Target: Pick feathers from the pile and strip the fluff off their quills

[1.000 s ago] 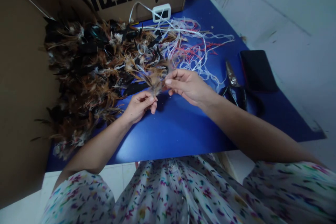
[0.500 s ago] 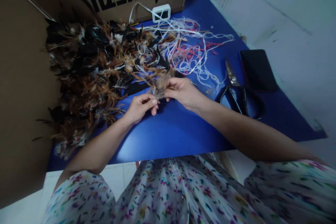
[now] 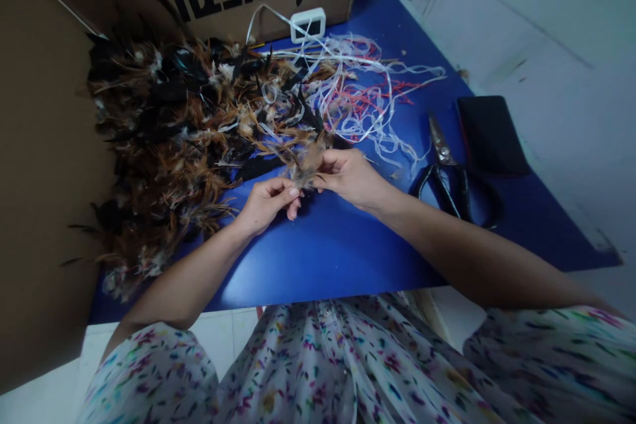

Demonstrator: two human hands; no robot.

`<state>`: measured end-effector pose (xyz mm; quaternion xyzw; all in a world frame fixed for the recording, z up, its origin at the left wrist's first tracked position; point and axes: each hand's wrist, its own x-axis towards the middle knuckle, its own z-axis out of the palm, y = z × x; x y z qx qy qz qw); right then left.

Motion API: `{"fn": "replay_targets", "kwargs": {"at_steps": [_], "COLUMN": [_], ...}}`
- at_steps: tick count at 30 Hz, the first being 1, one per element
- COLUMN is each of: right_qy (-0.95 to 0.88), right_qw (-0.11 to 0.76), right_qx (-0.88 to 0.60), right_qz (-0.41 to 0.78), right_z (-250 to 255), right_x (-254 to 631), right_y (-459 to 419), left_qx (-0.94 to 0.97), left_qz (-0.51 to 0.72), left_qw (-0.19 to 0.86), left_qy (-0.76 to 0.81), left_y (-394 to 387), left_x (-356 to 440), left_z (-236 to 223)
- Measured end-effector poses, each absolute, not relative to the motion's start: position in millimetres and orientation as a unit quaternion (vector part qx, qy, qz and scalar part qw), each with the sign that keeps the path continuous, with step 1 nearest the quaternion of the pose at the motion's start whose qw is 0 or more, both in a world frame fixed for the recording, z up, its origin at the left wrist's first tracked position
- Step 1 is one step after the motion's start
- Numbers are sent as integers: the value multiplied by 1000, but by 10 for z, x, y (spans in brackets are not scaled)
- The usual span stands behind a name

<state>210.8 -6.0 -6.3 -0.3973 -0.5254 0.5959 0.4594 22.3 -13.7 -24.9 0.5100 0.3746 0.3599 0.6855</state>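
A small tuft of brown and grey feathers (image 3: 307,169) is held above the blue table between my two hands. My left hand (image 3: 271,204) pinches its lower end between thumb and fingers. From the other side, the fingertips of my right hand (image 3: 348,175) are closed on the fluffy part. My fingers partly cover the tuft's base. A large heap of brown and black feathers (image 3: 183,126) spreads to the left, just beyond my left hand.
White and red ribbons (image 3: 362,89) lie tangled behind my right hand. Black-handled scissors (image 3: 447,172) and a dark flat phone-like object (image 3: 489,134) lie at right. A small white-framed device (image 3: 307,25) stands before the cardboard box (image 3: 268,10). Bare blue table (image 3: 328,258) shows in front.
Both hands stay in nearly the same place around the feather tuft. My right fingers have shifted slightly on it, and the whole view has moved a little.
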Motion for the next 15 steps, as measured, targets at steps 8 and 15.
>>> {"fn": "replay_targets", "kwargs": {"at_steps": [8,15], "right_qy": [-545,-573], "right_qw": [443,449], "right_qx": [-408,-416], "right_qz": [584,545], "right_z": [-62,-80], "right_x": [2120,2127], "right_y": [-58,-68], "left_qx": [512,515], "left_qz": [362,366], "left_qw": [682,671], "left_qy": [378,386], "left_y": [-138,-133], "left_x": [219,212], "left_z": [-264,-300]}}
